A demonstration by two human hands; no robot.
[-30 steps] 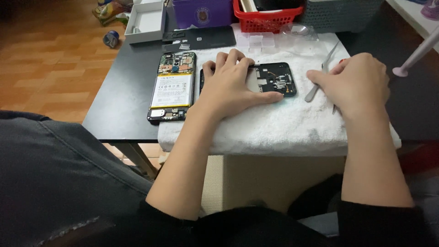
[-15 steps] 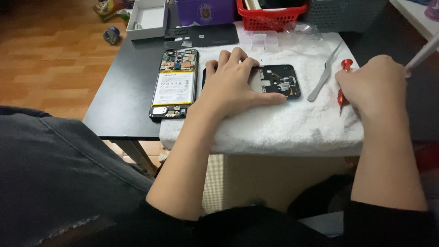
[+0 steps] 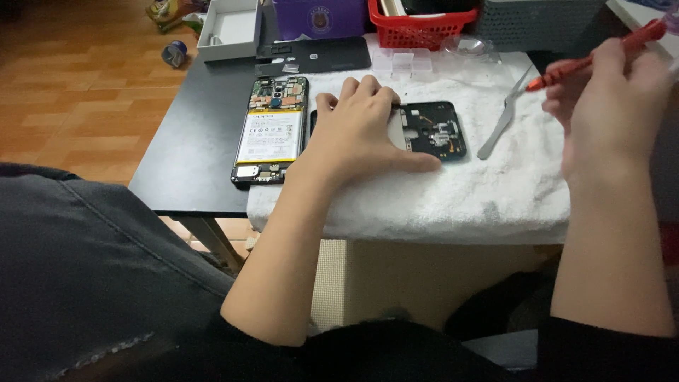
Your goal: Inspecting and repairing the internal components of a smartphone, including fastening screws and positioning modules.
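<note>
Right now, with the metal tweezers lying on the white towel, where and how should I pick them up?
Probably best at the lower, joined end of the tweezers, near the towel's middle, coming from above and pinching across the narrow width. They lie flat and slanted, tips pointing up toward the far edge, with bare towel on both sides. The right hand, holding a red screwdriver, is nearest.

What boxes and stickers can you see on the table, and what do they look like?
White box: open, rectangular, at the table's far left corner.
Purple box: behind the towel, round emblem on its front.
Battery label: white and yellow rectangle inside the opened phone, beside the left hand.
</note>
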